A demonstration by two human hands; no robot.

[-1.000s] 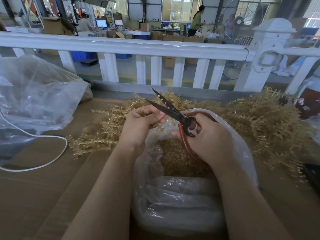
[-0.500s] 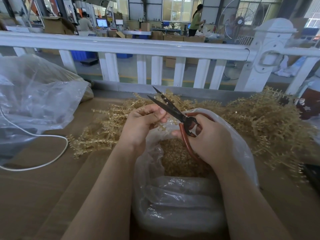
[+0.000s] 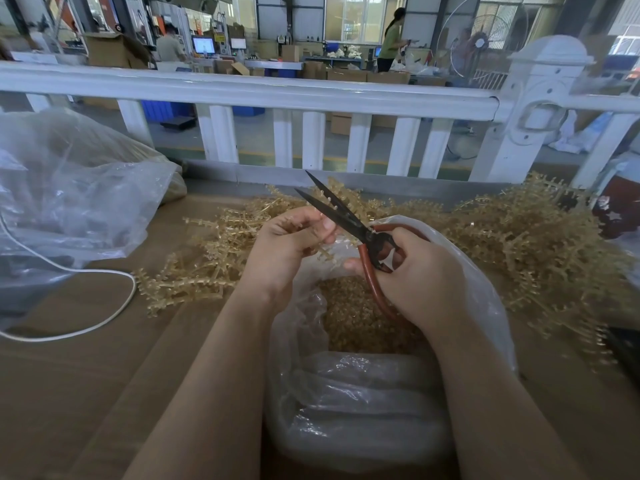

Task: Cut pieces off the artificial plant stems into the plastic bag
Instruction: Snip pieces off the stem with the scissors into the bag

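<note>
My right hand grips the red handles of black scissors, whose blades stand slightly apart and point up and left. My left hand pinches a thin tan plastic stem just left of the blades, over the mouth of a clear plastic bag. Cut tan pieces lie inside the bag below both hands. A big heap of tan artificial plant stems spreads behind the bag across the brown table.
A second large clear bag sits at the left with a white cable looping in front of it. A white railing runs along the table's far edge. People work at benches beyond it. A dark object lies at the right edge.
The scissors have tilted a little more upright and the blades have narrowed slightly. My left hand has shifted the stem closer to the blades. The bag and heap stay put.
</note>
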